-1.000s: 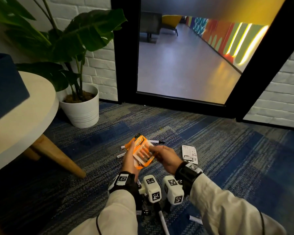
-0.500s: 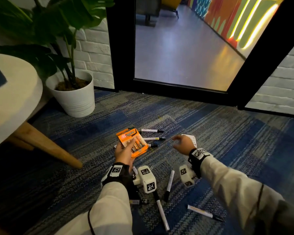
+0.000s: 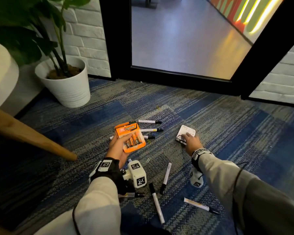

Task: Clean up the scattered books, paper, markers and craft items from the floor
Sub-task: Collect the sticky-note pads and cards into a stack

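Observation:
My left hand (image 3: 117,146) holds an orange blister pack of batteries (image 3: 130,136) above the carpet, thumb across its front. My right hand (image 3: 190,141) reaches down onto a small white printed card pack (image 3: 185,133) lying on the carpet, fingers curling over its near edge. Several white markers with black caps are scattered around: three beyond the battery pack (image 3: 149,121), one upright-lying marker (image 3: 166,177), another (image 3: 157,203) and one at the lower right (image 3: 200,205). A paper clip (image 3: 148,159) lies between my hands.
A white pot with a green plant (image 3: 66,85) stands at the back left by the brick wall. A round white table with a wooden leg (image 3: 31,134) is at the left. A black-framed glass door (image 3: 180,73) closes the back.
My right hand let go of the battery pack and moved right and down onto the white card pack. My left hand keeps the batteries. The view tilted further down.

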